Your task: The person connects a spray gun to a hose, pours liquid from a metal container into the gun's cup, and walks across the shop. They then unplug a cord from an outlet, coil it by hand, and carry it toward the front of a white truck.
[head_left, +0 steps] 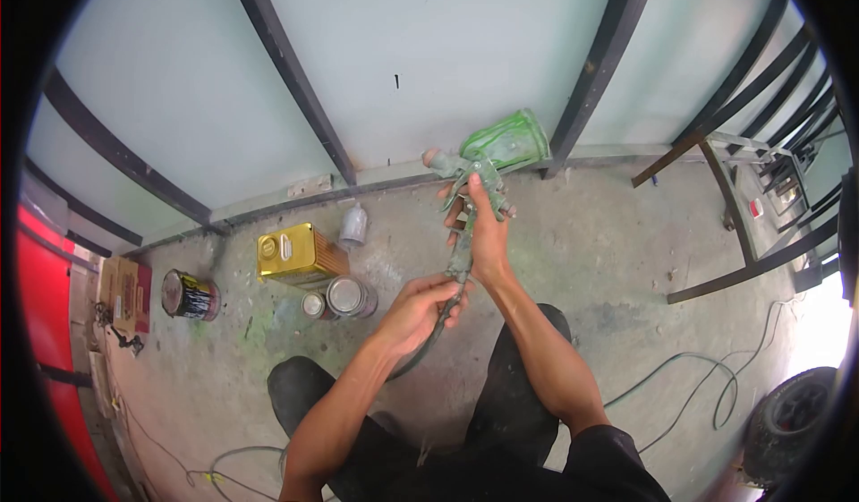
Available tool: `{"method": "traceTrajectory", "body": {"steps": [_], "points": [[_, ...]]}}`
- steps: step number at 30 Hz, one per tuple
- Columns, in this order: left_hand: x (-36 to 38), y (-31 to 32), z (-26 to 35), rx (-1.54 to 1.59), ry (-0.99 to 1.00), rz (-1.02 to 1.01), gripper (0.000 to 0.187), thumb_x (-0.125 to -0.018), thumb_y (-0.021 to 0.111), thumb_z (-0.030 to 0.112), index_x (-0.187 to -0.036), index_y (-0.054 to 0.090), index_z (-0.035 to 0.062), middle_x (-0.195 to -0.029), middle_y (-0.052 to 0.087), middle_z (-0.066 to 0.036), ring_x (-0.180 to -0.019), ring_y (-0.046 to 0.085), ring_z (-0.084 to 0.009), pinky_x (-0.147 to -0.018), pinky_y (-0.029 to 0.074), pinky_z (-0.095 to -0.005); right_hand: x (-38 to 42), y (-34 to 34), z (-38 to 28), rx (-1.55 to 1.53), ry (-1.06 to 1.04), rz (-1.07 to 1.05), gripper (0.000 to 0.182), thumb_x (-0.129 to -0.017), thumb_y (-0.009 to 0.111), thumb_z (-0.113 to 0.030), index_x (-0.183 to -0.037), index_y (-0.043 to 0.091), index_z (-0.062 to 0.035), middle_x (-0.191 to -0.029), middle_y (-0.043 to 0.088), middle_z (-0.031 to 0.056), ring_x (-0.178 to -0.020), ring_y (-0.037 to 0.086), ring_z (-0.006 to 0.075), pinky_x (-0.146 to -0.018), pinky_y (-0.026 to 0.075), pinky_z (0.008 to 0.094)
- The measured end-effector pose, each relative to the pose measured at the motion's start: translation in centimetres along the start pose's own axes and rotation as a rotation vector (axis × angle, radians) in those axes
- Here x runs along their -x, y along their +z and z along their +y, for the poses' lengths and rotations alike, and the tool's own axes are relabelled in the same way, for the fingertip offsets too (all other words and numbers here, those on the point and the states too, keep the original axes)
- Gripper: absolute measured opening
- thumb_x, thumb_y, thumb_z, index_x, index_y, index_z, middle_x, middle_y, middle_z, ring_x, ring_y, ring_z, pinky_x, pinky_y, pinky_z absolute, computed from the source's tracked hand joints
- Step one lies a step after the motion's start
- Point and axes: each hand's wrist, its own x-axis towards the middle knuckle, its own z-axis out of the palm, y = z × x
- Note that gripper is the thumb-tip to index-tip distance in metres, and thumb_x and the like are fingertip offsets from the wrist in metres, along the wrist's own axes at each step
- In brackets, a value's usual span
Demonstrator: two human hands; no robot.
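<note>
Here: right hand (484, 233) clamped on spray gun (474, 180) grip, green cup up, nozzle twd wall, held clear over floor; left hand (416, 310) closed round hose (429, 341) at gun base, prob steadying; 4 cans (295, 253) parked nr wall

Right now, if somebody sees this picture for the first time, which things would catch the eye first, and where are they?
First, the green-spattered spray gun at the centre, gripped by the right hand while the left hand holds the hose at its base. Next, the yellow can on the concrete floor to the left, with round tins beside it.
</note>
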Motion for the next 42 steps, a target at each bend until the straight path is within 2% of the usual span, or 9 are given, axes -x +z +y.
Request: {"method": "traceTrajectory", "body": {"steps": [4, 7, 13, 16, 22, 28, 34, 37, 42], "points": [[-0.2, -0.2, -0.5, -0.047, 0.057, 0.018, 0.025, -0.095, 0.053, 0.020, -0.103, 0.057, -0.0028, -0.087, 0.058, -0.008, -0.073, 0.052, -0.0141, -0.060, 0.041, -0.0277, 0.0, 0.0, 0.3, 0.028, 0.010, 0.006, 0.044, -0.092, 0.053, -0.048, -0.096, 0.059, -0.0046, -0.089, 0.064, 0.0065, -0.064, 0.053, 0.0106, -0.044, 0.043, 0.0261], [0.5, 0.6, 0.6, 0.143, -0.023, 0.021, 0.021, -0.094, 0.055, 0.016, -0.103, 0.057, -0.0023, -0.087, 0.057, -0.008, -0.074, 0.052, -0.0145, -0.061, 0.042, -0.0279, 0.0, 0.2, -0.1, 0.055, -0.004, 0.000, 0.044, -0.092, 0.052, -0.048, -0.095, 0.059, -0.0044, -0.091, 0.063, 0.0064, -0.064, 0.053, 0.0106, -0.045, 0.043, 0.0262], [0.2, -0.3, -0.1, 0.028, 0.003, -0.012, 0.025, -0.096, 0.052, 0.019, -0.108, 0.057, -0.0022, -0.089, 0.059, -0.008, -0.076, 0.053, -0.0149, -0.063, 0.043, -0.0310, -0.1, 0.3, 0.4, 0.034, 0.012, -0.012, 0.044, -0.093, 0.051, -0.047, -0.095, 0.060, -0.0045, -0.089, 0.064, 0.0057, -0.062, 0.053, 0.0103, -0.045, 0.043, 0.0260], [0.2, -0.4, -0.6, 0.011, 0.072, 0.024, 0.028, -0.096, 0.052, 0.020, -0.111, 0.056, -0.0037, -0.094, 0.060, -0.010, -0.079, 0.054, -0.0152, -0.066, 0.045, -0.0318, 0.1, 0.4, 0.3, 0.058, 0.016, -0.020, 0.044, -0.093, 0.051, -0.047, -0.095, 0.060, -0.0042, -0.088, 0.064, 0.0058, -0.063, 0.053, 0.0104, -0.045, 0.043, 0.0260], [0.2, 0.0, 0.2, 0.094, -0.054, -0.063, 0.024, -0.094, 0.055, 0.012, -0.113, 0.056, -0.0020, -0.101, 0.062, -0.013, -0.089, 0.056, -0.0173, -0.073, 0.048, -0.0346, -0.1, 0.1, 0.3, 0.021, 0.012, -0.022, 0.043, -0.092, 0.056, -0.046, -0.094, 0.061, -0.0030, -0.087, 0.066, 0.0080, -0.061, 0.055, 0.0111, -0.042, 0.044, 0.0257], [-0.4, -0.9, -1.4, -0.025, 0.127, -0.007, 0.022, -0.093, 0.054, 0.011, -0.110, 0.057, -0.0037, -0.105, 0.061, -0.013, -0.100, 0.058, -0.0207, -0.082, 0.050, -0.0379, 0.1, 0.3, 0.6, 0.076, -0.003, -0.025, 0.043, -0.094, 0.052, -0.045, -0.095, 0.061, -0.0035, -0.087, 0.064, 0.0067, -0.060, 0.053, 0.0108, -0.043, 0.043, 0.0257], [-0.1, -0.2, -0.1, 0.181, -0.031, -0.115, 0.025, -0.094, 0.055, 0.012, -0.111, 0.057, -0.0060, -0.108, 0.061, -0.013, -0.103, 0.058, -0.0201, -0.091, 0.049, -0.0388, 0.5, 0.7, 0.4, 0.090, 0.012, -0.008, 0.042, -0.094, 0.052, -0.044, -0.095, 0.061, -0.0029, -0.086, 0.065, 0.0074, -0.059, 0.053, 0.0113, -0.043, 0.042, 0.0258], [-0.1, -0.4, -0.5, 0.119, -0.034, -0.060, 0.028, -0.094, 0.054, 0.013, -0.113, 0.057, -0.0068, -0.111, 0.060, -0.013, -0.105, 0.058, -0.0206, -0.093, 0.048, -0.0394, 0.5, 0.7, 0.1, 0.090, -0.003, -0.008, 0.041, -0.093, 0.053, -0.043, -0.095, 0.061, -0.0030, -0.085, 0.065, 0.0076, -0.059, 0.053, 0.0115, -0.045, 0.042, 0.0262], [-0.4, -1.1, -1.5, 0.051, 0.087, -0.031, 0.028, -0.095, 0.052, 0.011, -0.115, 0.056, -0.0079, -0.113, 0.060, -0.014, -0.109, 0.057, -0.0243, -0.098, 0.046, -0.0440, 0.1, 0.2, 0.8, 0.100, -0.002, -0.005, 0.039, -0.093, 0.053, -0.042, -0.094, 0.061, -0.0037, -0.086, 0.064, 0.0078, -0.060, 0.054, 0.0118, -0.047, 0.042, 0.0272]]}}
